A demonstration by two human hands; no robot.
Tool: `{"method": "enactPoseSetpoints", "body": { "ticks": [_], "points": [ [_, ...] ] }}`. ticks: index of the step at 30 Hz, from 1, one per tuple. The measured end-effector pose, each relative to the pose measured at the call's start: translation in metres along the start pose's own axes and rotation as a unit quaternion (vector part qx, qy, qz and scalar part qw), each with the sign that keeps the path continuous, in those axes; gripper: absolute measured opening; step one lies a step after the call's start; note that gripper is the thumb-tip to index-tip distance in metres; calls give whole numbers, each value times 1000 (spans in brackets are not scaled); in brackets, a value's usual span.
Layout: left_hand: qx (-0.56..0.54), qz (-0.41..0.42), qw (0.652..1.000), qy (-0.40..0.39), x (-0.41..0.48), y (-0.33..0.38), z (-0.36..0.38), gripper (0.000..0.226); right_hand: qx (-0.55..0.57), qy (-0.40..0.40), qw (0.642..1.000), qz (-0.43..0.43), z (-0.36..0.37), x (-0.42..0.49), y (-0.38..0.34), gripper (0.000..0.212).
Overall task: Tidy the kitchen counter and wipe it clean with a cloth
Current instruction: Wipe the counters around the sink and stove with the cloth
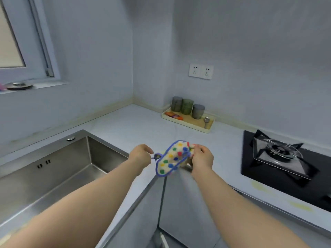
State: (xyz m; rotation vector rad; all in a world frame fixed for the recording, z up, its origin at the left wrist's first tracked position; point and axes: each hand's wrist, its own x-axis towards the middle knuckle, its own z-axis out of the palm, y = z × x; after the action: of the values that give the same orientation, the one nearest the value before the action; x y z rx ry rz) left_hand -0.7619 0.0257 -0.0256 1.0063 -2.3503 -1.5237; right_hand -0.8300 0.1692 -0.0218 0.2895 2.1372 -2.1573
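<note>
Two hands (141,154) (201,158) holding one spotted cloth (174,157), three cups (187,106), one spoon (206,121)

Sink, gas hob, sockets and window around a kitchen corner.
A steel sink (100,154) sits at the left, with two overflow slots (43,163) in one wall; a black glass gas hob (250,163) with one burner (279,150) lies at the right. A white double socket (200,71) is on the wall, and a round metal strainer (19,85) rests on the window sill (48,85).

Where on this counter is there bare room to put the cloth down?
Bare counter runs from the sink back to the corner and the tray. Another patch lies between tray and hob. The tray is crowded: cups, packet, spoon.
</note>
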Motion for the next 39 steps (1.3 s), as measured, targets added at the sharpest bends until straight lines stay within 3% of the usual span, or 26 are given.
{"method": "enactPoseSetpoints", "body": {
  "ticks": [2,4,7,10,13,17,19,20,23,24,26,28,29,32,34,36,38,39],
  "points": [
    [-61,11,997,-46,-4,14,17,37,1,-33,999,-10,-18,9,-11,21],
    [-100,43,986,-127,-18,47,58,60,-24,-69,997,-23,-55,26,-26,19],
    [-90,71,971,-207,-37,91,120,77,-60,-141,988,-17,-105,51,-42,20],
    [-67,84,964,-244,-44,112,163,52,-44,-158,986,-25,-148,76,-51,22],
    [-88,64,971,-212,-45,125,200,28,-52,-102,992,-49,-191,102,-52,22],
    [-171,2,975,-143,-42,137,222,26,-7,-28,998,-53,-228,123,-51,18],
    [-124,8,987,-97,-41,139,228,37,-2,-30,997,-78,-241,129,-56,17],
    [-49,43,995,-81,-41,142,231,48,-19,-50,994,-91,-245,130,-59,17],
    [119,198,964,-131,-47,157,244,92,-114,-153,973,-130,-252,129,-70,20],
    [132,231,951,-161,-50,163,249,92,-143,-184,962,-139,-253,129,-72,22],
    [136,271,932,-198,-52,172,257,67,-165,-207,953,-149,-257,129,-78,21],
    [140,287,928,-191,-47,176,262,30,-152,-180,960,-153,-264,130,-83,18],
    [146,296,927,-179,-45,178,264,23,-161,-152,962,-162,-270,133,-84,20],
    [214,306,918,-138,-42,182,264,36,-282,-80,934,-206,-281,144,-78,25],
    [234,286,920,-133,-38,184,267,35,-349,-53,910,-218,-281,149,-69,26],
    [190,215,946,-149,-37,187,274,21,-363,-21,907,-211,-276,150,-64,25],
    [57,92,972,-209,-40,192,280,5,-342,11,918,-201,-268,153,-63,21],
    [-32,16,964,-262,-44,195,283,10,-313,16,932,-184,-264,153,-62,17]
  ]
}}
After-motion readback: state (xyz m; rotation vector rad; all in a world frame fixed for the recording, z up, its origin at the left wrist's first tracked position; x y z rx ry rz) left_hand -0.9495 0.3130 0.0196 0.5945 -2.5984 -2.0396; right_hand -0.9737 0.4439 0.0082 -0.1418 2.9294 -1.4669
